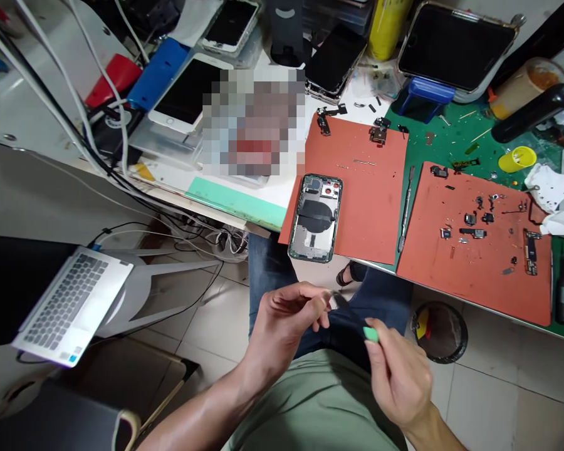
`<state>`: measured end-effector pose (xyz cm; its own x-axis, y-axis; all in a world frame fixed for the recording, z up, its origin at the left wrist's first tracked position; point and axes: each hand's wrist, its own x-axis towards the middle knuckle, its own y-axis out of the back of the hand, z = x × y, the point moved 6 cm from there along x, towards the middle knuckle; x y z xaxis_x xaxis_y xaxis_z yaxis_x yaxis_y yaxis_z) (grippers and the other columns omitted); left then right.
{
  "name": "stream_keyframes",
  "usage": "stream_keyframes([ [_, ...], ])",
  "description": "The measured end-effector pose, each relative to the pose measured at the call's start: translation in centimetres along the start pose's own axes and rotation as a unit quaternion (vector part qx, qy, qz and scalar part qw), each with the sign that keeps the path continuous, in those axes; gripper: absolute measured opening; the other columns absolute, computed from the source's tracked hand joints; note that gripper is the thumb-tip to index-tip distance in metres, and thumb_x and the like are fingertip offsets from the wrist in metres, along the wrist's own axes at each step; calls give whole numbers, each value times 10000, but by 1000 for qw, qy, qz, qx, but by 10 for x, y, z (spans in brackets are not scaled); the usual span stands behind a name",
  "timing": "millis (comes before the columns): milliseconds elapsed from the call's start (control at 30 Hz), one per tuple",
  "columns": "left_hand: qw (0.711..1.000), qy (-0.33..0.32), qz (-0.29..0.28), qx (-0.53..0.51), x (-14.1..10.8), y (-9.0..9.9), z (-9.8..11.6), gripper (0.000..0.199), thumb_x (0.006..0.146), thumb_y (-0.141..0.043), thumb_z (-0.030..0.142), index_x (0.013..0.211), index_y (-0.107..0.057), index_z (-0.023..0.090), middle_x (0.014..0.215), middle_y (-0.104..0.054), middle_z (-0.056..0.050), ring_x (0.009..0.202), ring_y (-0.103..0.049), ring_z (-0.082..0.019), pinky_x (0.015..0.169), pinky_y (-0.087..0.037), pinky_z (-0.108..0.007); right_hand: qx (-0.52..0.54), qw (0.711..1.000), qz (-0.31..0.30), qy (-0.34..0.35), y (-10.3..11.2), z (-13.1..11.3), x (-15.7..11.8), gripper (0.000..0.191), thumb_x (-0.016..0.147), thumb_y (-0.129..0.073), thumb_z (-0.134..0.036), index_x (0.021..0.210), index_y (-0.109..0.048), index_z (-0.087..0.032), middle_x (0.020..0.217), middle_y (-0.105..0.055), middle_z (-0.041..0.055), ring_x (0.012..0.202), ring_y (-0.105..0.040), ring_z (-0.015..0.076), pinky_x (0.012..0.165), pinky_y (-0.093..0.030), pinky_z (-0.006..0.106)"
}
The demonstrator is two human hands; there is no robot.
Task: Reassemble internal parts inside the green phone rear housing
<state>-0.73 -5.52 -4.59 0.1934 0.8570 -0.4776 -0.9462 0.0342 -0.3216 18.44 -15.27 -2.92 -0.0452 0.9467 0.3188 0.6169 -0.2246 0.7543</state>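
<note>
My right hand (399, 369) is closed in a pinch on the bright green end of a thin dark strip (345, 304), low over my lap. The strip runs up and left to my left hand (294, 319), whose thumb and fingertips pinch its other end; that tip is partly hidden and too small to make out. Just beyond my hands lies an opened phone back housing (316, 219), with a round dark patch and camera holes, on the left orange mat (371, 225). Neither hand touches it.
A metal pry tool (407, 210) lies between the mats. The right orange mat (432, 275) bears several small phone parts. A phone on a stand (455, 47), a white phone (190, 94) and a yellow cap (517, 159) stand around. A laptop (75, 300) sits left; a bin (439, 332) is below.
</note>
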Motion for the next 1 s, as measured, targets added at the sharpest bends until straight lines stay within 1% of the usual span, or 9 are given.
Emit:
stream_keyframes([
  [100, 1000, -4, 2, -6, 0, 0, 0, 117, 913, -834, 249, 802, -858, 222, 733, -759, -2, 587, -646, -87, 554, -501, -188, -24, 1000, -2, -14, 0, 1, 0, 272, 1066, -595, -86, 1325, -679, -97, 828, -737, 61, 598, -665, 156, 596, -532, 293],
  [233, 1000, 0, -1, 5, 0, 0, 0, 111, 909, -837, 240, 802, -860, 222, 728, -762, -3, 590, -656, -89, 548, -502, -184, 1, 1000, 7, -16, 1, 0, -1, 321, 1064, -579, -71, 1375, -651, -97, 938, -775, 102, 688, -715, 171, 650, -562, 291],
  [367, 1000, -3, 2, -2, 0, -1, -1, 120, 915, -823, 222, 802, -862, 226, 729, -763, -1, 591, -659, -87, 556, -510, -183, -18, 1000, -3, -11, 0, -1, -2, 302, 1062, -593, -73, 1354, -664, -102, 822, -730, 61, 607, -654, 157, 598, -522, 292],
  [467, 1000, -2, 1, -7, 0, -1, 0, 96, 907, -829, 215, 821, -868, 233, 734, -769, 0, 589, -663, -88, 548, -506, -180, -7, 1000, 13, -11, 2, -1, -2, 330, 1056, -590, -56, 1378, -651, -93, 890, -760, 93, 648, -678, 159, 620, -531, 289],
  [567, 1000, -1, -2, -16, 0, -1, 0, 81, 911, -826, 217, 844, -867, 239, 745, -770, 4, 592, -664, -89, 552, -510, -184, 8, 1000, -14, 4, -3, -2, -2, 312, 1066, -578, -75, 1368, -656, -89, 874, -756, 89, 644, -679, 164, 630, -538, 299],
  [633, 1000, -1, 2, -4, 0, 0, 0, 110, 920, -818, 218, 820, -863, 230, 741, -766, 2, 596, -660, -87, 559, -512, -183, -16, 1000, -2, -11, -2, 0, -2, 300, 1061, -598, -74, 1350, -671, -100, 843, -746, 72, 618, -668, 156, 606, -524, 289],
  [767, 1000, -2, 5, -6, 0, 2, 0, 85, 909, -839, 228, 828, -867, 231, 736, -772, -1, 590, -662, -91, 552, -511, -187, -1, 1000, 13, -13, 1, -1, -1, 346, 1047, -593, -57, 1384, -657, -107, 938, -778, 103, 674, -703, 169, 642, -549, 292],
  [900, 1000, -2, 8, -11, -1, 2, 0, 88, 911, -850, 254, 828, -865, 229, 737, -771, -3, 590, -658, -93, 554, -513, -194, -19, 1000, 1, -14, -1, -1, -2, 321, 1043, -606, -78, 1353, -684, -112, 818, -736, 52, 586, -656, 153, 589, -523, 282],
  [1000, 1000, 1, 5, -2, -2, 2, 1, 100, 915, -845, 253, 823, -868, 219, 726, -769, -11, 590, -659, -95, 551, -510, -192, -5, 1000, 16, -22, 1, 0, -2, 354, 1035, -599, -71, 1378, -675, -120, 905, -775, 79, 634, -699, 159, 621, -551, 280],
])
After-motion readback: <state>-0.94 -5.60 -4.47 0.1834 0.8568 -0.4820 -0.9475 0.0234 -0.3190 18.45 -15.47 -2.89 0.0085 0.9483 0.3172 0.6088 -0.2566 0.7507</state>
